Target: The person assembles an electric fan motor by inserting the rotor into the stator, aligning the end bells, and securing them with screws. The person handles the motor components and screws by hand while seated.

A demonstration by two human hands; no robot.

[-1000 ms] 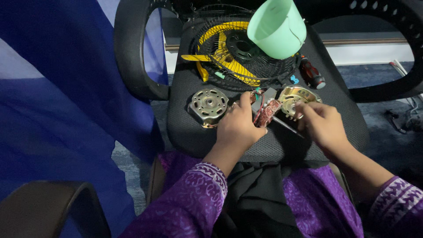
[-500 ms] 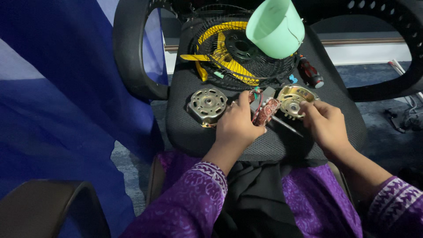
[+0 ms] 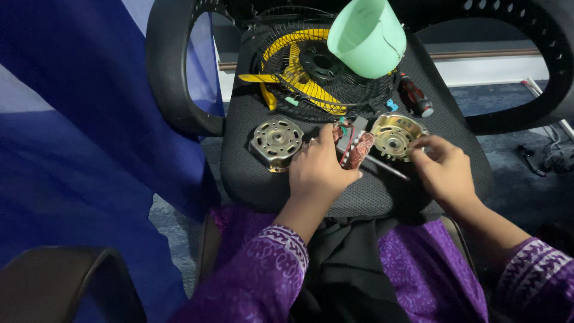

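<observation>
Black mesh chair seat (image 3: 287,179) serves as the surface, filling the centre of the frame; blue cloth (image 3: 78,119) hangs along the left, a grey floor with cables shows at right. Left hand (image 3: 320,170), centre frame, fingers curled and closed down on the copper-wound motor stator (image 3: 357,149), which lies just right of its knuckles, partly hidden beneath them. Right hand (image 3: 445,170), right of centre, fingertips pinched together at the rim of the brass-coloured motor end cover (image 3: 394,136); whether it grips the cover or something small at its edge cannot be told. A thin metal shaft (image 3: 385,167) runs on a diagonal from the stator down toward the right hand, long axis upper left to lower right, between the two hands. The left hand is nearer the stator; the right is nearer the cover. A second end cover (image 3: 276,140) lies flat just left of the left hand, apart from it. Upper centre: black wire fan guard (image 3: 281,78) with yellow blades (image 3: 293,72), pale green plastic housing (image 3: 366,37) resting on it. Red-and-black screwdriver (image 3: 415,96) sits above the right cover.
</observation>
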